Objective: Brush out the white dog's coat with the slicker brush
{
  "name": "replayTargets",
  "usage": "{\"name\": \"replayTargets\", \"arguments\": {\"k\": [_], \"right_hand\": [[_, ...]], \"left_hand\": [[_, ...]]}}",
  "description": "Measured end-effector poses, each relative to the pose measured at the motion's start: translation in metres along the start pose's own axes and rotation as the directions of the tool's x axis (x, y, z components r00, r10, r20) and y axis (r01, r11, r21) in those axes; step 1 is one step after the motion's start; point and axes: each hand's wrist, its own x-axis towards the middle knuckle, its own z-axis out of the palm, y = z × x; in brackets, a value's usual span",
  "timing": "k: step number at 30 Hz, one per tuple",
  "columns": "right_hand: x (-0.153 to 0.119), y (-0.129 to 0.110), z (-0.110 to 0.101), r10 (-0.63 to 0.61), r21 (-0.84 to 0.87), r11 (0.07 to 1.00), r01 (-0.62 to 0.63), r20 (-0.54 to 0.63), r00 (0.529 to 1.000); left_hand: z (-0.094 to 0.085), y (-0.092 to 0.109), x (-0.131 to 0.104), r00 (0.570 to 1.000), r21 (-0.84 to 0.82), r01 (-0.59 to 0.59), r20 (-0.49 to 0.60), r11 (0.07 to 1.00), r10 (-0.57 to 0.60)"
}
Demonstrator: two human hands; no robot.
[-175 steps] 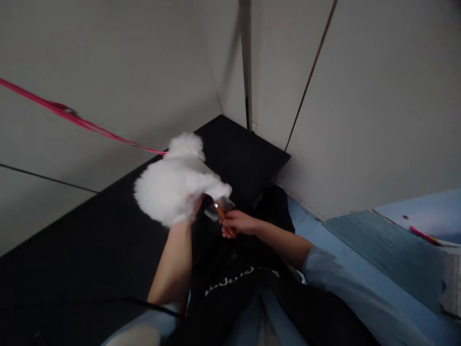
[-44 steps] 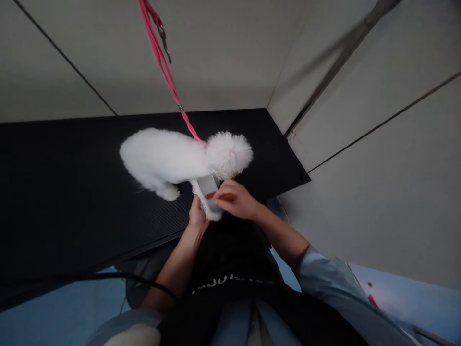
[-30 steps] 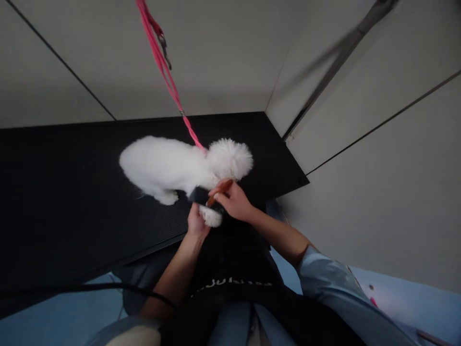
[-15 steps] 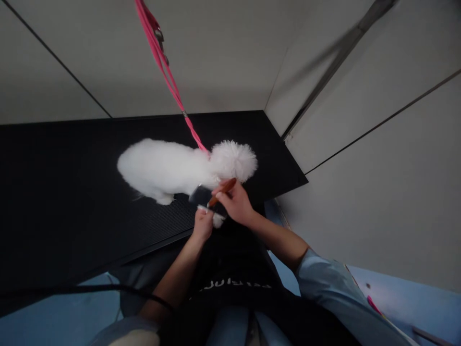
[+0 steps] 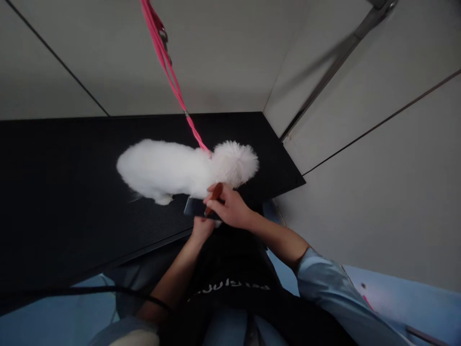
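A white fluffy dog (image 5: 162, 166) stands on a black grooming table (image 5: 65, 192), its rounded head to the right. My right hand (image 5: 232, 206) grips the brown handle of a slicker brush (image 5: 196, 207). The brush's wide flat head lies just over my left hand (image 5: 202, 228), by the dog's chest. That left hand is closed around the dog's front leg, which is mostly hidden under the brush. A small bit of the white paw (image 5: 218, 224) shows beside my left fingers.
A pink grooming loop (image 5: 178, 93) runs from above down to the dog's neck. A metal pole (image 5: 324, 77) stands at the right, against grey wall panels (image 5: 378, 192). A black cable (image 5: 90, 289) crosses the lower left.
The brush has turned and come down towards me, now covering more of the left hand and the paw. Its handle points more upright. The dog has hardly moved.
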Motion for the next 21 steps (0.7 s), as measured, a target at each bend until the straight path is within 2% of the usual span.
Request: {"name": "replayTargets", "arguments": {"k": [3,4,7,8,11,12,15,16,19,21], "right_hand": [[0.001,0.002,0.001,-0.001,-0.040,0.999,-0.006,-0.181,0.983],[0.001,0.002,0.002,-0.012,-0.039,0.999,0.004,-0.188,0.982],[0.001,0.005,0.006,0.036,0.028,0.999,-0.036,-0.017,0.999],[0.001,0.005,0.007,0.062,0.043,0.997,-0.061,-0.021,0.998],[0.000,0.004,0.009,0.057,0.020,0.998,-0.054,-0.215,0.975],[-0.001,0.004,0.009,0.046,0.014,0.999,-0.044,-0.230,0.972],[-0.005,0.006,0.011,0.112,0.050,0.993,-0.107,-0.106,0.988],[-0.007,0.007,0.011,0.139,0.059,0.989,-0.133,-0.113,0.984],[-0.013,0.012,0.011,0.109,0.032,0.994,-0.104,-0.280,0.954],[-0.018,0.016,0.012,0.081,0.030,0.997,-0.076,-0.263,0.961]], "left_hand": [[-0.001,0.001,-0.001,0.999,0.057,-0.051,-0.009,0.997,0.052],[-0.002,0.001,-0.001,0.998,0.069,-0.065,-0.006,0.996,0.065],[-0.002,0.000,-0.001,0.997,0.089,-0.072,-0.002,0.993,0.073],[-0.002,-0.001,-0.001,0.997,0.083,-0.074,-0.004,0.994,0.074],[0.000,-0.004,-0.001,0.996,0.016,-0.086,-0.013,0.996,0.086],[0.000,-0.005,-0.001,0.997,0.001,-0.081,-0.008,0.997,0.081],[0.001,-0.007,-0.001,0.999,0.005,-0.038,0.018,0.999,0.037],[0.001,-0.008,0.000,0.999,0.004,-0.032,0.020,0.999,0.032],[0.000,-0.010,0.000,0.999,-0.015,-0.053,0.003,0.999,0.053],[-0.002,-0.013,0.000,0.999,-0.002,-0.037,0.018,0.999,0.037]]}}
